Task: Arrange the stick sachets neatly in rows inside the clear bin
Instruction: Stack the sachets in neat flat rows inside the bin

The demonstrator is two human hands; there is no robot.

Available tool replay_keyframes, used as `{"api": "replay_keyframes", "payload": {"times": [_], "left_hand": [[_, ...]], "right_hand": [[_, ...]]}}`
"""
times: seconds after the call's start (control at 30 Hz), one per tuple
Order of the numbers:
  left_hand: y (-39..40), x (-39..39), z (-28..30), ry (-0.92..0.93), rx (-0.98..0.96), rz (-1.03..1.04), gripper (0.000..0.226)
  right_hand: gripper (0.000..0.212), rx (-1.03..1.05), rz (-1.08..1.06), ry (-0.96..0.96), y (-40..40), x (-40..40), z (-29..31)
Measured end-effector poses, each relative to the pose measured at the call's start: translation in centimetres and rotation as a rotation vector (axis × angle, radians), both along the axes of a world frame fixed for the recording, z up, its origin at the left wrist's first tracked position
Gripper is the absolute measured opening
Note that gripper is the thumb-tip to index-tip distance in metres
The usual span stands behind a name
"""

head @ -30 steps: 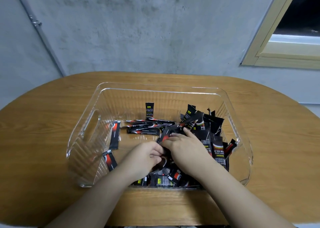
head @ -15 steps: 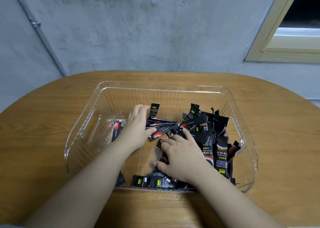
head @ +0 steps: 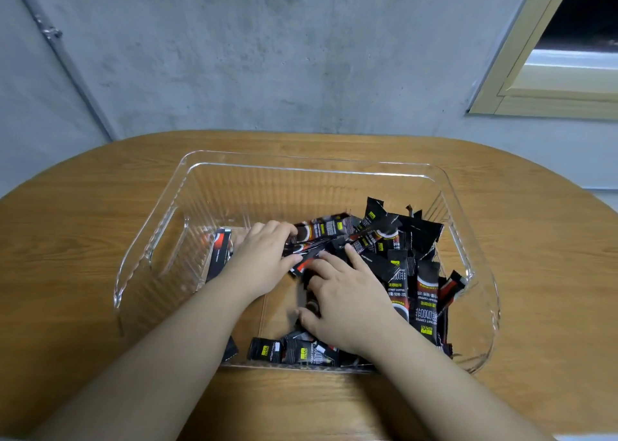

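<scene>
Inside the clear bin (head: 187, 186), the left hand (head: 264, 260) pinches a few stick sachets (head: 321, 231); the right hand (head: 347, 302) presses flat on the jumbled pile (head: 411, 263) beside it. Gathering seems underway; aligning them into a row likely comes next.

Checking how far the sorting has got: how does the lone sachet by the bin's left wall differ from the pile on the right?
The lone sachet stands alone against the clear bin wall; the pile overlaps at mixed angles. No hand touches the lone sachet; the right hand rests on the pile. Both share black-and-red wrappers.
</scene>
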State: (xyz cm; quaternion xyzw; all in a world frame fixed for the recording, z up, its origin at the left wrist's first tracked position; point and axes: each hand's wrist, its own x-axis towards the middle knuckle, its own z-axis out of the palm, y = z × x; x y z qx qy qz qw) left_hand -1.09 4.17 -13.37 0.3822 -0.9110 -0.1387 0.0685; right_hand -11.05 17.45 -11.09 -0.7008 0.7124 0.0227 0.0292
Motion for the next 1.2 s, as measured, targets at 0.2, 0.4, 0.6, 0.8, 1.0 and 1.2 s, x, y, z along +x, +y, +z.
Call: {"api": "replay_keyframes", "payload": {"times": [0.2,0.4,0.6,0.8,1.0,1.2], "left_hand": [[0.2,0.0,-0.2,0.014,0.116,-0.029,0.038],[0.1,0.1,-0.3,0.138,0.368,-0.156,0.035],[0.9,-0.1,0.0,0.227,0.554,-0.248,0.021],[1.3,0.4,0.7,0.223,0.752,-0.187,0.02],[1.1,1.3,1.2,0.156,0.988,-0.133,0.033],[0.8,4.2,2.8,-0.015,0.545,-0.006,0.021]], "right_hand": [[0.046,-0.088,-0.134,-0.006,-0.2,-0.2,0.4],[0.04,-0.193,-0.158,-0.079,-0.5,-0.9,0.8],[0.042,0.042,-0.197,-0.262,-2.3,-2.4,3.6],[0.035,-0.143,-0.258,-0.27,-4.8,-3.3,2.3],[0.044,0.025,-0.173,-0.227,-5.1,-2.9,0.3],[0.067,0.211,-0.189,-0.084,-4.8,-2.6,0.3]]}}
